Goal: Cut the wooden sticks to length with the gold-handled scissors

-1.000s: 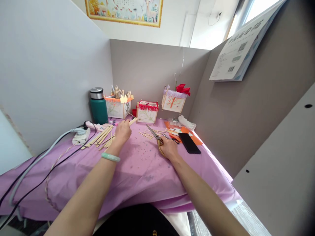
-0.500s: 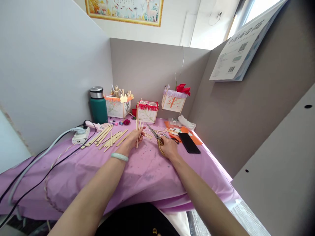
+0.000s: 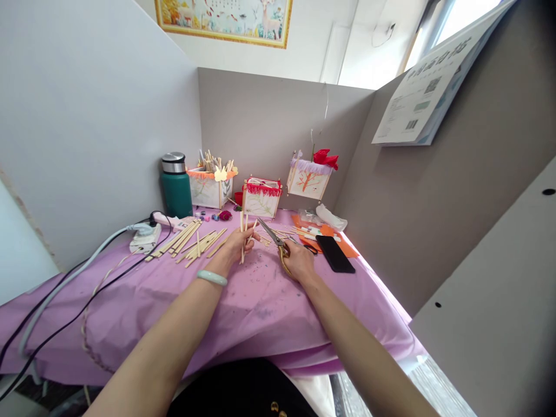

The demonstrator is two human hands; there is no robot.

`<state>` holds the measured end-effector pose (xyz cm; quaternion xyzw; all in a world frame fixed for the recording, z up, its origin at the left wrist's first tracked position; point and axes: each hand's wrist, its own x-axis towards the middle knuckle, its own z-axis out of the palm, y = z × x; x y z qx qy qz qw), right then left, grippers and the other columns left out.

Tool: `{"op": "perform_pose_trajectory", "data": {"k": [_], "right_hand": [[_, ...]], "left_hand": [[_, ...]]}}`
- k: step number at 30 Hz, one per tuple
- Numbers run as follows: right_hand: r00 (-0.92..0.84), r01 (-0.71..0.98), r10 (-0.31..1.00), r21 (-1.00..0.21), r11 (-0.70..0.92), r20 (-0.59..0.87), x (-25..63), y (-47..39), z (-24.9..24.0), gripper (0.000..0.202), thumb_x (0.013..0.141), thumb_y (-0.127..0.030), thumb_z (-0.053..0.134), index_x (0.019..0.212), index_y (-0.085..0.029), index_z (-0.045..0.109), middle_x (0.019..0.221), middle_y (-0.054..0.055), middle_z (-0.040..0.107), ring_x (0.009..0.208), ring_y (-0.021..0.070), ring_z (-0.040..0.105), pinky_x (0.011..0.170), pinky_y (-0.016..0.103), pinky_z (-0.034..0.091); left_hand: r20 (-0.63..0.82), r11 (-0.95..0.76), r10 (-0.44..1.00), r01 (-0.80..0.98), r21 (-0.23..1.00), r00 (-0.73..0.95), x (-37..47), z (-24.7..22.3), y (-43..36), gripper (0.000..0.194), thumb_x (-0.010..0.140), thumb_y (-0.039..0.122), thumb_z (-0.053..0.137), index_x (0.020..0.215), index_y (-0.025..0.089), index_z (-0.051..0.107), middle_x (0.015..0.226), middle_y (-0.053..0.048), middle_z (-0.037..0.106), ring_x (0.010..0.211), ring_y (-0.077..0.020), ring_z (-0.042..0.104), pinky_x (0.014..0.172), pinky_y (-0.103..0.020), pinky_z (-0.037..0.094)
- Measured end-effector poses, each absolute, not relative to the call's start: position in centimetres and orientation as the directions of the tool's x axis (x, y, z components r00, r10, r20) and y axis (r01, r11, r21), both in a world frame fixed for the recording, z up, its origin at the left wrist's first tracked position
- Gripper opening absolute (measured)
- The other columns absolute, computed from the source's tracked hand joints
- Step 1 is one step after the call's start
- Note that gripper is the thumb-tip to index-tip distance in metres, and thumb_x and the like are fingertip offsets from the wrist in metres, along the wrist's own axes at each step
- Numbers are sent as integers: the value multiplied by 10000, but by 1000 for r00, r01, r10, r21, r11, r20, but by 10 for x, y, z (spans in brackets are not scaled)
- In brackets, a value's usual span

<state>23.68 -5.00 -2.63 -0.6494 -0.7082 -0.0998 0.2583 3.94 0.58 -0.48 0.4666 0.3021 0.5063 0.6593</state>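
My left hand (image 3: pixel 238 244), with a pale green bangle at the wrist, holds a few thin wooden sticks (image 3: pixel 242 223) upright between its fingers. My right hand (image 3: pixel 299 260) grips gold-handled scissors (image 3: pixel 271 233), whose blades point up and left towards the sticks without touching them. Left of my left hand, several loose wooden sticks (image 3: pixel 185 236) lie on the purple cloth (image 3: pixel 260 313). Behind my hands stands a small white box with red fringe (image 3: pixel 261 200). Small scraps and short stick pieces lie between and beyond my hands.
A green bottle (image 3: pixel 176 188) and a stick-filled box (image 3: pixel 208 190) stand at the back left. A power strip (image 3: pixel 145 238) with cables is at left. A black phone (image 3: pixel 335 253) lies right, beside orange sheets (image 3: pixel 350 248). A fringed box (image 3: pixel 309 178) hangs behind.
The sticks in my left hand have spread slightly, one now leaning to the right. My right hand and the scissors have hardly moved. The whole view has shifted a little.
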Motion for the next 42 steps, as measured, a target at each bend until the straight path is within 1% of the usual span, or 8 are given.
{"op": "perform_pose_trajectory", "data": {"k": [5, 7, 11, 15, 18, 26, 37, 42], "right_hand": [[-43, 971, 863, -181, 154, 503, 237, -50, -27, 267, 925, -380, 478, 1104, -263, 638, 1007, 25, 724, 890, 189, 654, 714, 257, 386], [-44, 973, 863, -176, 152, 504, 237, -50, -27, 289, 927, -376, 476, 1144, -260, 628, 1030, 34, 720, 906, 192, 652, 730, 257, 392], [-47, 977, 859, -156, 146, 510, 236, -50, -28, 311, 927, -366, 480, 1191, -264, 609, 1058, 38, 713, 922, 195, 651, 761, 262, 399], [-37, 984, 872, -135, 117, 488, 236, -51, -27, 316, 941, -383, 459, 1192, -258, 604, 1060, 51, 708, 928, 199, 650, 774, 265, 402], [-48, 987, 877, -110, 114, 477, 235, -52, -26, 337, 949, -393, 441, 1215, -251, 593, 1066, 64, 702, 933, 203, 646, 783, 269, 403], [-72, 988, 875, -84, 127, 479, 236, -50, -27, 325, 946, -387, 447, 1211, -254, 580, 1072, 65, 697, 921, 209, 641, 771, 277, 404], [-68, 989, 884, -86, 121, 463, 235, -51, -25, 301, 945, -377, 434, 1154, -252, 611, 1016, 57, 716, 889, 204, 647, 727, 270, 387], [-79, 987, 891, -91, 134, 447, 234, -53, -23, 321, 963, -389, 402, 1156, -244, 614, 994, 57, 719, 889, 196, 651, 720, 263, 384]], "left_hand": [[89, 42, 947, -391, 919, 310, 39, -4, 5, 248, 834, 214, 603, 1060, 158, 515, 624, 45, 546, 323, -41, 341, 318, -172, 212], [97, 32, 946, -387, 921, 308, 39, -4, 5, 282, 848, 196, 572, 1119, 155, 506, 594, 57, 518, 323, -44, 324, 322, -167, 205], [86, 33, 951, -372, 927, 297, 39, -4, 4, 430, 855, 160, 531, 1279, 152, 455, 562, 76, 487, 303, -39, 260, 324, -165, 173], [65, 56, 948, -363, 930, 312, 39, -1, 2, 477, 852, 150, 526, 1320, 146, 438, 545, 84, 472, 295, -34, 227, 326, -165, 146], [46, 71, 950, -359, 931, 309, 39, 0, 2, 454, 844, 150, 536, 1290, 147, 452, 535, 89, 463, 293, -33, 222, 327, -164, 134], [82, 47, 942, -369, 928, 327, 37, -4, 6, 223, 843, 222, 599, 1047, 169, 528, 516, 94, 435, 290, -24, 204, 332, -168, 96], [70, 96, 927, -413, 906, 368, 35, -2, 3, 212, 811, 215, 654, 952, 194, 498, 502, 115, 371, 300, -26, 201, 330, -154, 89], [71, 99, 923, -413, 905, 378, 34, -1, 3, 210, 823, 207, 636, 981, 187, 499, 508, 108, 402, 296, -25, 203, 323, -150, 108]]}}
